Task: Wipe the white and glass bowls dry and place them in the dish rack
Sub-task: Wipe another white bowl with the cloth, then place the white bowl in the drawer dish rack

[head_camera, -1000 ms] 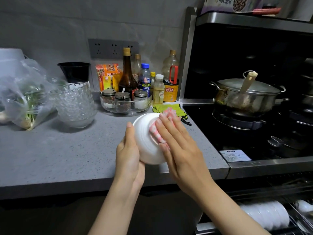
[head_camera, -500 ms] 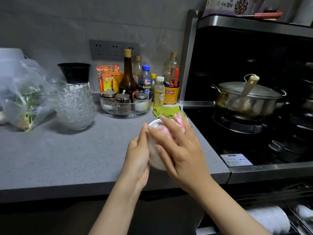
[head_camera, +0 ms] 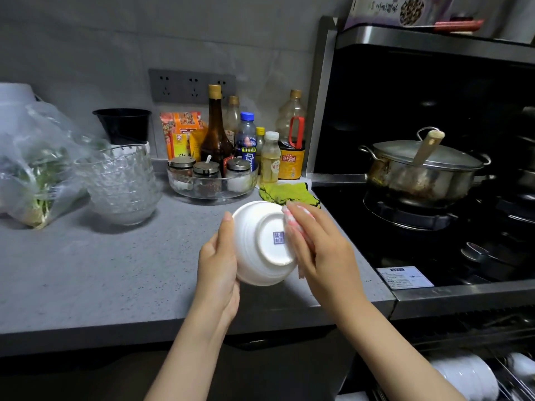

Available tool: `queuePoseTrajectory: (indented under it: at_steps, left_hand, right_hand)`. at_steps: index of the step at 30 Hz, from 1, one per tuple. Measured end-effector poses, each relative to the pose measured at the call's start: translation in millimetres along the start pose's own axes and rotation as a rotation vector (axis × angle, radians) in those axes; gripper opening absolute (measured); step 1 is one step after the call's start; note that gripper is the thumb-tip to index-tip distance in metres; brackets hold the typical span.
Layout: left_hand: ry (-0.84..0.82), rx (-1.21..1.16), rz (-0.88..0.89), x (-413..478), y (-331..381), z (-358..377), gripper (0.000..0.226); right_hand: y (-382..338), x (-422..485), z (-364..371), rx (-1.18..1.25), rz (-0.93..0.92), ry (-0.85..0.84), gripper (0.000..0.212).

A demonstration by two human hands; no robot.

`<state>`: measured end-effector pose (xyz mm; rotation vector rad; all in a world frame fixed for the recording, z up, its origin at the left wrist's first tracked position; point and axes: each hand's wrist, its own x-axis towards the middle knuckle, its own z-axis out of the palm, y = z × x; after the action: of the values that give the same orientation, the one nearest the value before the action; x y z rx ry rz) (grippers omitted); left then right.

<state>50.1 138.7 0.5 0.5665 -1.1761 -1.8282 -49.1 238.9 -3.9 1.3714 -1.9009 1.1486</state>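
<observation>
Grey speckled worktop against a grey tiled wall, listed left to right.
- One clear plastic bag of greens, far left.
- One stack of glass bowls just right of the bag; the number in the stack cannot be told. One black cup stands behind it.
- One socket panel on the wall, three outlets.
- One clear round tray holding three lidded condiment jars, with six bottles behind it.
- Left hand: grips the rim of the one white bowl, held above the near worktop edge, base towards the camera.
- Right hand: fingers laid flat, pressing a pink-and-white cloth to the bowl's right wall; thumb hidden.
- One yellow-green rag, just beyond the bowl.
- One black hob, right, with one lidded steel pot.
- Dish rack, near right corner, below the hob, holding white crockery.
</observation>
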Motion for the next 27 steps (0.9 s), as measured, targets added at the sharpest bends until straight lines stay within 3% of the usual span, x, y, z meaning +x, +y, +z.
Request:
queuePoseTrajectory:
  at_steps: [5, 9, 14, 22, 27]
  left_hand:
    - [0.091, 0.096, 0.116, 16, 6, -17, 0.029]
    - [0.149, 0.136, 0.169, 24, 6, -32, 0.027]
    - [0.122, 0.137, 0.162, 19, -4, -34, 0.027]
    - [-0.059, 0.202, 0.186, -1, -13, -11, 0.037]
    - [-0.259, 0.240, 0.150, -22, -27, 25, 0.037]
  right_hand:
    - [38, -7, -4, -0.122, 0.019, -0.024, 0.037]
    - [68, -29, -8, -0.157, 0.207, -0.239, 0.031]
    - [83, -46, -4, -0.102, 0.382, -0.485, 0.044]
    - [82, -50, -22, -0.078, 0.389, -0.509, 0.046]
    - [79, -54, -75, 0.270, 0.488, -0.361, 0.047]
